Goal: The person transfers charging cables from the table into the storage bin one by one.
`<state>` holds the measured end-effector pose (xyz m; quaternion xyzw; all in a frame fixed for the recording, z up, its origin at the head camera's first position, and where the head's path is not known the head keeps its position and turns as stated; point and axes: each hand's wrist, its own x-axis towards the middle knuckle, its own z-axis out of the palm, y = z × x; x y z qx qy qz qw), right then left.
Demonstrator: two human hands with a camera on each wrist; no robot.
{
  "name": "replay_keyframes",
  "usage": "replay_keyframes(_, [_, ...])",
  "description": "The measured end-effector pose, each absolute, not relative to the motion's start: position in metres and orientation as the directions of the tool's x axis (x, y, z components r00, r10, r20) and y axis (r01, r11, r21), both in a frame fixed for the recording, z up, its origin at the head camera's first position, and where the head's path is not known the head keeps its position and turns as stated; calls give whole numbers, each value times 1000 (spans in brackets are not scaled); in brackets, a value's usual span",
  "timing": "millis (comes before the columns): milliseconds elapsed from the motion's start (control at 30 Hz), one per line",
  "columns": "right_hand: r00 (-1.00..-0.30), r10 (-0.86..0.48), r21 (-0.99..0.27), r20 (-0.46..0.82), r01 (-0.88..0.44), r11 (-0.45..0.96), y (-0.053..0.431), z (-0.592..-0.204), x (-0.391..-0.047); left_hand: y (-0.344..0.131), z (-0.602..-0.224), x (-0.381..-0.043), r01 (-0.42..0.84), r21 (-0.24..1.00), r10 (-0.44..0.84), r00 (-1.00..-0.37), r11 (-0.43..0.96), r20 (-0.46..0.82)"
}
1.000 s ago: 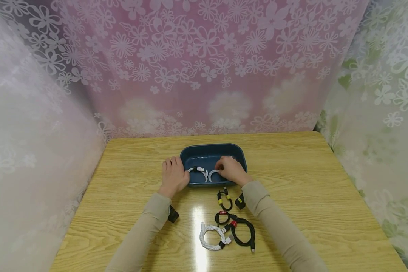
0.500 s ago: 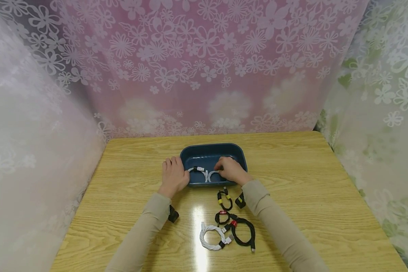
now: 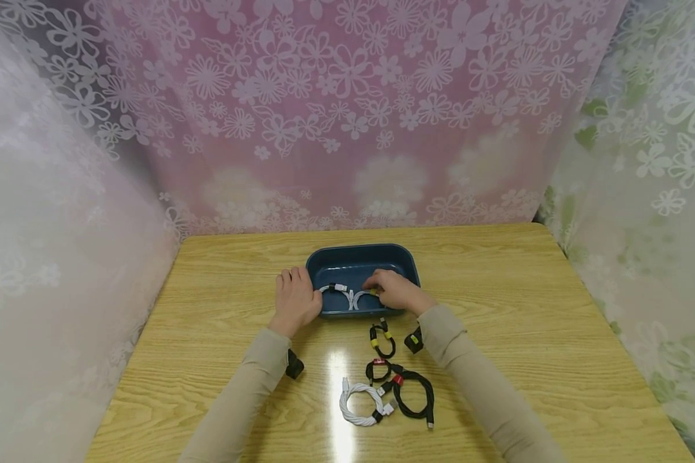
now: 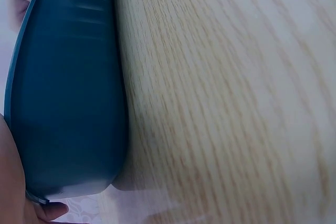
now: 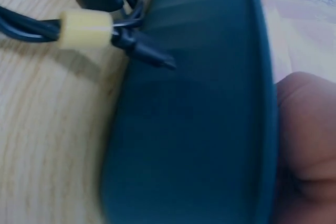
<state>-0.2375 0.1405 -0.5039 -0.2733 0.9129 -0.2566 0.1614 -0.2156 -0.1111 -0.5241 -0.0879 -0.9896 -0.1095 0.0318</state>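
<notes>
A dark blue tray [image 3: 354,314] stands towards the back of the table. My left hand [image 3: 295,299] grips its left end, curled over the rim; the left wrist view shows the tray's wall [image 4: 68,103] below it. My right hand [image 3: 398,289] reaches into the tray's right half, fingers bent down over a coiled white cable [image 3: 359,296] with a yellow tie. Those fingertips are partly hidden, so a hold on the cable is unclear. A second white coiled cable [image 3: 344,297] with a black tie lies in the tray's left half.
In front of the tray lie a black cable with yellow ties [image 3: 392,347], a small black cable with a red tie [image 3: 379,371], a larger black cable [image 3: 430,392] and a white coiled cable [image 3: 350,418]. Patterned curtains [image 3: 353,128] surround the wooden table [image 3: 220,283].
My right hand and forearm have shifted slightly right and the wrist has turned. The yellow tie on the cable beneath its fingers now shows. My left hand has stayed on the tray.
</notes>
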Motion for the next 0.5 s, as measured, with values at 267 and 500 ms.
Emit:
replay_keyframes(267, [-752, -612, -602, -245, -377, 704, 146, -490, -232, -111, -523, -215, 180, 202, 165, -983, 963, 85])
replay_keyframes(500, [-709, -657, -608, -254, -411, 679, 146, -474, -222, -111, -523, -215, 182, 206, 168, -982, 961, 87])
